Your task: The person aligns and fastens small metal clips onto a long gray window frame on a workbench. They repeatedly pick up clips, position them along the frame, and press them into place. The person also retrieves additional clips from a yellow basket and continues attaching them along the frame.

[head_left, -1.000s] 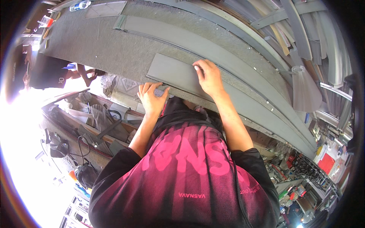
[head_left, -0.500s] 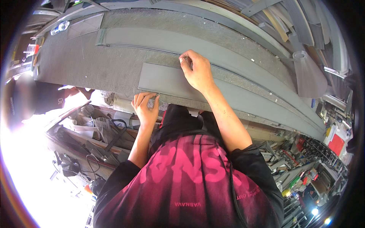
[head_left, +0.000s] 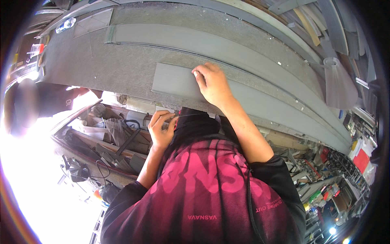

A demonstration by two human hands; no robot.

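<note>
A long grey panel [head_left: 174,79] lies flat on the worktable [head_left: 122,65], running off to the right. Over its left part is my right hand [head_left: 213,85], fingers curled in and thumb against the forefinger. Anything in that pinch is too small to tell. Just off the table's near edge, in front of my body, my left hand [head_left: 160,127] pinches a thin dark strip [head_left: 186,114], which extends a short way to the right. A second long grey panel [head_left: 162,34] lies farther back, with thin dark strips [head_left: 154,45] along its near edge.
A clear bottle [head_left: 66,25] lies at the far left. Beyond the table's left end is another person [head_left: 44,101]. Metal profiles [head_left: 331,24] lean at the back right, beside a translucent roll [head_left: 339,83]. Below the table, a trough [head_left: 113,138] holds scraps.
My left hand has come off the near panel's edge toward my body, with the thin strip in its fingers. My right hand has shifted slightly right and nearer. The view has shifted a little.
</note>
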